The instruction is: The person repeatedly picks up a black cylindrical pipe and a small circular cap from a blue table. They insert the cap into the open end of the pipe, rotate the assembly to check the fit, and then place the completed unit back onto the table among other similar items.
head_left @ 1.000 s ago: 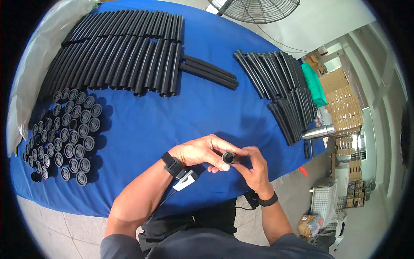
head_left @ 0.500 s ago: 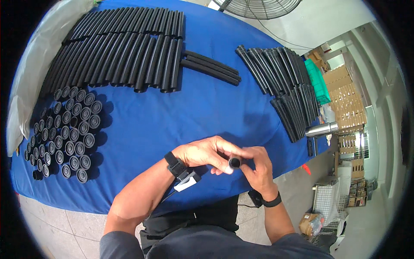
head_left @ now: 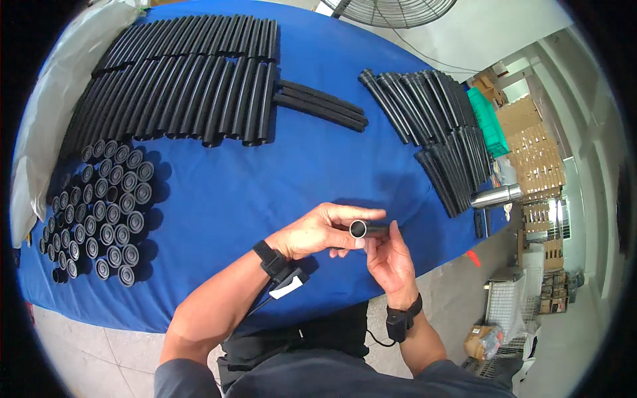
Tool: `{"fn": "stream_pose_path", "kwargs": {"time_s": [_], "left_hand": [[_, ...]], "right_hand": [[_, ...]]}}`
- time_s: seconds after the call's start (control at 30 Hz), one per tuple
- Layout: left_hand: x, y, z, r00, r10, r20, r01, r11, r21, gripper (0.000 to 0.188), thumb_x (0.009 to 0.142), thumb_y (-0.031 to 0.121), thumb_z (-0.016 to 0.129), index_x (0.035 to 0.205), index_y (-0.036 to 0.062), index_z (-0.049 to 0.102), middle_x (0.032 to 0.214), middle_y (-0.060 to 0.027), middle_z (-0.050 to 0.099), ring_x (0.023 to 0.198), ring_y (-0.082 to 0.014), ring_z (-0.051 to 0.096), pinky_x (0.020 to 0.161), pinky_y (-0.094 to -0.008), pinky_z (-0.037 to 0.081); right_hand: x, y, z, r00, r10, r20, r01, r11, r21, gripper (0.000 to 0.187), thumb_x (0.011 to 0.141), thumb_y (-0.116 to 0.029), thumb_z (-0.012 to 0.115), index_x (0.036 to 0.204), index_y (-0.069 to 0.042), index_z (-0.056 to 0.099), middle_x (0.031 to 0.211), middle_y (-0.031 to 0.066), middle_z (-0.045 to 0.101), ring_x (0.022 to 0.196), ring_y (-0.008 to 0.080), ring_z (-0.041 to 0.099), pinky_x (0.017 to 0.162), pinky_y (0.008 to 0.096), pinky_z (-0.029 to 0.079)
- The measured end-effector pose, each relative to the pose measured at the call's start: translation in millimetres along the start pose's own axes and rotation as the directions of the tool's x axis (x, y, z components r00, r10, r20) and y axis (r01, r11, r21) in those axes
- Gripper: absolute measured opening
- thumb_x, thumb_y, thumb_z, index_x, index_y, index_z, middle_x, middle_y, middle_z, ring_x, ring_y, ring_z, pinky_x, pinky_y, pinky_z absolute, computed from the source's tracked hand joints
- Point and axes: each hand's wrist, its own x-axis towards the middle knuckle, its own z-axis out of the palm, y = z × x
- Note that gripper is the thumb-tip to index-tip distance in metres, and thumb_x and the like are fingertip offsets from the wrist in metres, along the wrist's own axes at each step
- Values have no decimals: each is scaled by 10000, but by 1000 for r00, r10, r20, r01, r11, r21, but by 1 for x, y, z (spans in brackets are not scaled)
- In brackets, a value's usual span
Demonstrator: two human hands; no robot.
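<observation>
While your left hand [head_left: 318, 232] and right hand [head_left: 390, 262] both close on a short black tube [head_left: 368, 229] above the near edge of the blue table [head_left: 265, 192], its open end now faces you more squarely; black caps [head_left: 99, 212] and long tubes [head_left: 192, 86] lie beyond.

The black tube [head_left: 369, 229] is mostly hidden between the hands, only its open end showing

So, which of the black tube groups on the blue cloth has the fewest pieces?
The small group of thin black tubes in the middle: only a few pieces, lying slanted between the big left tube rows and the right pile.
</observation>
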Motion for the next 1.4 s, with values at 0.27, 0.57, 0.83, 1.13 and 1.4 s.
{"fn": "stream_pose_path", "kwargs": {"time_s": [0.27,0.57,0.83,1.13,1.4], "left_hand": [[1,-1,-7,999,-3,35,3,1000,2,534,869,62,808,1380,73,652,821,6,674,652,-87,592,573,-244,481],[-6,1,-13,985,-1,170,24,991,-134,588,848,94,825,1403,77,631,855,-74,712,657,-126,617,573,-267,488],[-5,-3,-11,977,-19,210,49,989,-139,584,879,114,796,1429,70,605,796,-102,706,659,-154,629,564,-282,482],[4,9,-28,950,222,-219,-284,907,-312,558,949,179,613,1477,28,517,1139,-102,665,932,-149,594,744,-293,518],[8,8,-29,856,105,-506,-328,868,-374,397,1064,322,541,1307,18,621,1116,-129,683,919,-222,681,836,-316,568]], "right_hand": [[-31,-16,6,845,-337,416,424,-51,-904,327,869,-226,833,1019,-25,623,837,98,642,770,223,663,679,343,545],[-6,-18,5,793,-240,561,522,-209,-827,420,828,-96,841,1149,-28,578,1044,104,684,964,221,680,863,354,542],[-2,-45,-6,824,51,564,565,-3,-825,348,926,-140,765,1221,-18,629,1079,72,702,1019,165,673,919,317,530],[-15,-34,-2,946,56,321,261,457,-850,352,1035,-221,626,1301,5,580,953,55,645,804,131,603,719,288,516],[-36,-4,-5,949,147,279,158,546,-823,344,1007,-122,605,1309,5,501,939,95,624,768,126,598,656,291,512]]}}
